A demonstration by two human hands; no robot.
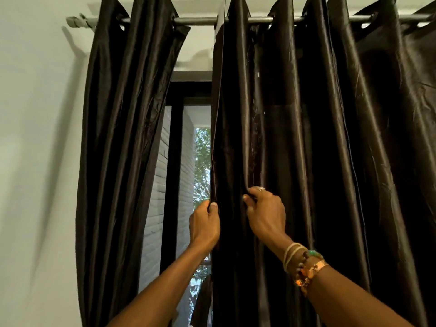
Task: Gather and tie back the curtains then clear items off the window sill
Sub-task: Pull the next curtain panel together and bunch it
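Left hand point(204, 223) pinches the right curtain point(306, 138) at its free edge by the gap point(200, 149); right hand point(264, 213) fingers point(256, 191) clutch a nearby fold point(245, 161).

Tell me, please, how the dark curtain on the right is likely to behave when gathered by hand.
Probably floppy: the curtain hangs in soft folds and puckers where the left hand and right hand pinch it. Its sheen suggests slippery cloth that may slide from a loose grip.

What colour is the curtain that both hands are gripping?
The curtain is dark brown, almost black, with a sheen; head view.
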